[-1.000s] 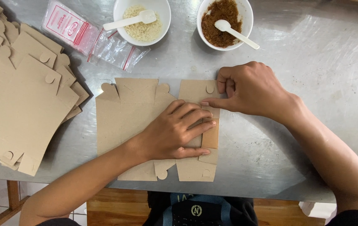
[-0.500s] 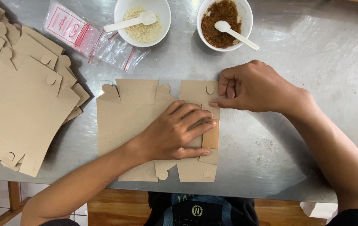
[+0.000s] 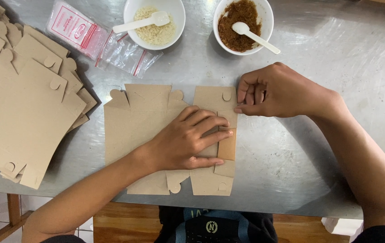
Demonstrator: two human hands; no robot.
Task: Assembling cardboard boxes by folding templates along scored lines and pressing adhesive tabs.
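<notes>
Right hand (image 3: 282, 92) shifted slightly, bowls (image 3: 243, 24) behind flat box (image 3: 138, 121)

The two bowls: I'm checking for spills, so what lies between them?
Nothing. The head view shows bare steel table between the crumb bowl and the brown-powder bowl; each spoon stays in its own bowl.

1. A food-packing work area, seen from above.
2. A steel table (image 3: 336, 54) fills the frame.
3. A stack of flat cardboard boxes (image 3: 21, 103) lies at left.
4. Two bowls of toppings (image 3: 154, 22) with spoons and plastic bags (image 3: 102, 40) sit along the top.
</notes>
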